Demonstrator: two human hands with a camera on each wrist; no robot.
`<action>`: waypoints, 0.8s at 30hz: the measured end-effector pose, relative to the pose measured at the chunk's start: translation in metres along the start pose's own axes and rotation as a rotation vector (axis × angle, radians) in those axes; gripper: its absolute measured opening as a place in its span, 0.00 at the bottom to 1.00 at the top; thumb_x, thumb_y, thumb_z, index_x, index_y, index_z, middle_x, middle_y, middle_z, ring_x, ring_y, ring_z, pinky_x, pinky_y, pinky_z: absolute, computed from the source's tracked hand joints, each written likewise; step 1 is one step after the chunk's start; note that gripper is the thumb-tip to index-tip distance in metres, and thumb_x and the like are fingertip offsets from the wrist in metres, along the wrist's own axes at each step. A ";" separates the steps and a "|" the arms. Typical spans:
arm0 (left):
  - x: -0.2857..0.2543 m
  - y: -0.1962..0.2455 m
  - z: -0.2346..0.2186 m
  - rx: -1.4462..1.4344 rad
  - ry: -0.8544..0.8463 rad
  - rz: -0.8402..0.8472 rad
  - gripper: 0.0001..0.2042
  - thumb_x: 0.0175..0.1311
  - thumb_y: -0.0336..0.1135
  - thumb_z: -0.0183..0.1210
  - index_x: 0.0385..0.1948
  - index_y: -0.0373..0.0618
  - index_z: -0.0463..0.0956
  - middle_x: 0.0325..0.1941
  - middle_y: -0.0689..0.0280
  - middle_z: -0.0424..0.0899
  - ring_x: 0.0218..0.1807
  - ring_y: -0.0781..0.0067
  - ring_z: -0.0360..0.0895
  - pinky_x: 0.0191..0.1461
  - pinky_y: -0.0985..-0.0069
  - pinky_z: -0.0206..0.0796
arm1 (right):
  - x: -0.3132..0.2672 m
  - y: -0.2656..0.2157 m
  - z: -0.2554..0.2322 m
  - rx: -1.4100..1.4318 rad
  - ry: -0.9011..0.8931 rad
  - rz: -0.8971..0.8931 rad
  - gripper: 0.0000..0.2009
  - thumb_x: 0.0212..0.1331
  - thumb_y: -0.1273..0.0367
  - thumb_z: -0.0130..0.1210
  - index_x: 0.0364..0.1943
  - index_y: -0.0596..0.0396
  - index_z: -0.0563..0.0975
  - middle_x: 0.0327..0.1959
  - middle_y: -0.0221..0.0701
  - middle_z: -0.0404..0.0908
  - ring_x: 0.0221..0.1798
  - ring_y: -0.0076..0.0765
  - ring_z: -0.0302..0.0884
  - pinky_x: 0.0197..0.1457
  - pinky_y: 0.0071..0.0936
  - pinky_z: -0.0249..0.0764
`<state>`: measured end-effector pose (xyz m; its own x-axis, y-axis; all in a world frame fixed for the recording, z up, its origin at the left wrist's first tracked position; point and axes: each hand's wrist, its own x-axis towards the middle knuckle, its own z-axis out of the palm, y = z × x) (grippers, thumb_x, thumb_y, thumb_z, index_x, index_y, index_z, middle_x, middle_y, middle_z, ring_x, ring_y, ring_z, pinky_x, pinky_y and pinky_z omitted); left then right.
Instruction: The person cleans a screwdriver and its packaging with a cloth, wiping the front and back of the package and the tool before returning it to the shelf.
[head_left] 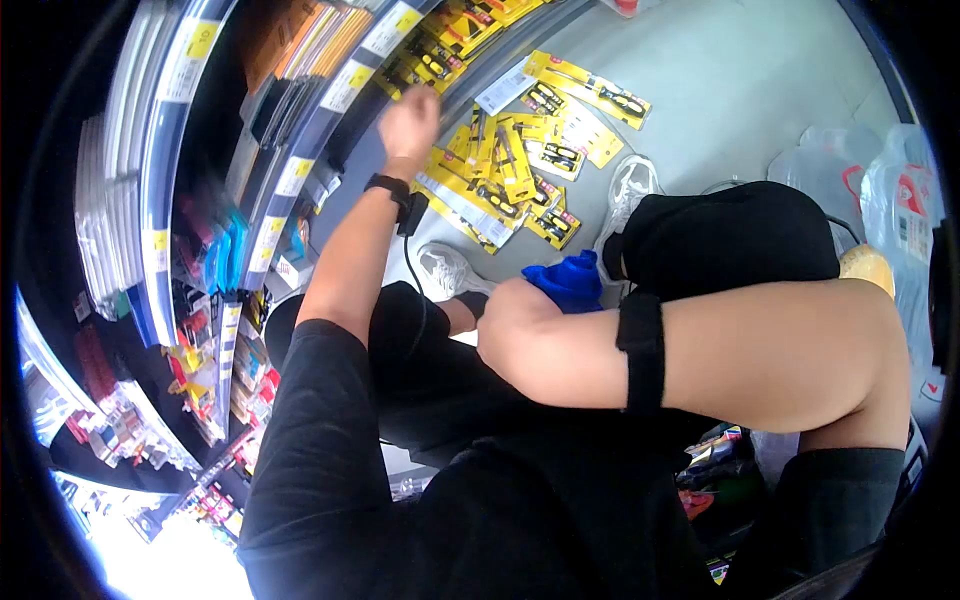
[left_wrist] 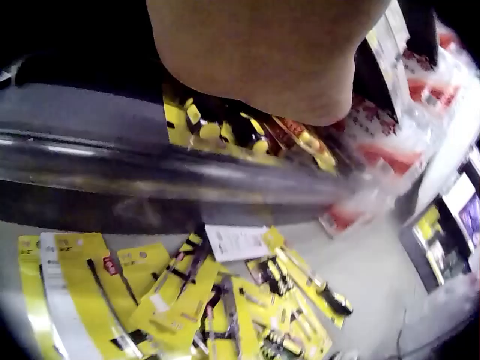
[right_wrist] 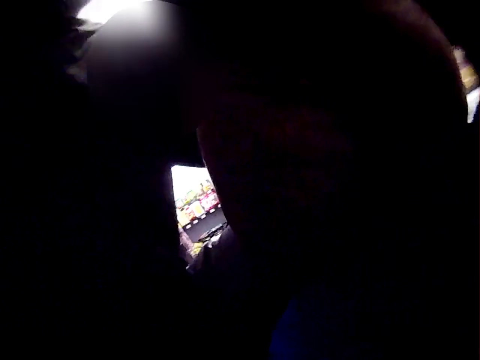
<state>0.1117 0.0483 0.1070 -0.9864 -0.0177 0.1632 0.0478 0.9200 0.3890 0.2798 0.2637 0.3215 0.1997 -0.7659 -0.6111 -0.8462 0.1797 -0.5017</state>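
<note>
In the head view the left hand (head_left: 410, 122) is at the edge of the lowest shelf, beside yellow-carded packs (head_left: 435, 66) lying on it. The left wrist view has this hand (left_wrist: 262, 56) over the shelf's yellow packs (left_wrist: 217, 131), its fingers out of sight. More yellow-carded tool packs (head_left: 510, 160) lie in an overlapping pile on the floor. Low over the lap, the right hand (head_left: 520, 335) is bent inward against a blue object (head_left: 570, 280); its fingers are hidden, so a grip cannot be made out. The right wrist view is almost wholly dark.
Shelves with price-label strips (head_left: 180, 75) rise on the left. White shoes (head_left: 632, 185) stand beside the pile, with black-clad knees (head_left: 730, 235) behind. Clear plastic packaging (head_left: 900, 200) is at the right. A dark shelf lip (left_wrist: 150, 176) separates the shelf from the floor.
</note>
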 end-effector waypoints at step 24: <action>-0.183 -0.020 0.145 -0.269 -0.435 -0.824 0.30 0.60 0.49 0.64 0.53 0.27 0.77 0.49 0.38 0.86 0.57 0.39 0.82 0.62 0.56 0.73 | -0.015 -0.050 0.066 -0.129 0.184 0.058 0.13 0.62 0.67 0.62 0.49 0.43 0.89 0.51 0.25 0.90 0.52 0.36 0.88 0.42 0.39 0.81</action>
<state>0.2683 0.0895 -0.0620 -0.6961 -0.4203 -0.5821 -0.7032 0.5629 0.4343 0.3518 0.3067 0.3154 0.0656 -0.8585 -0.5086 -0.9121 0.1551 -0.3795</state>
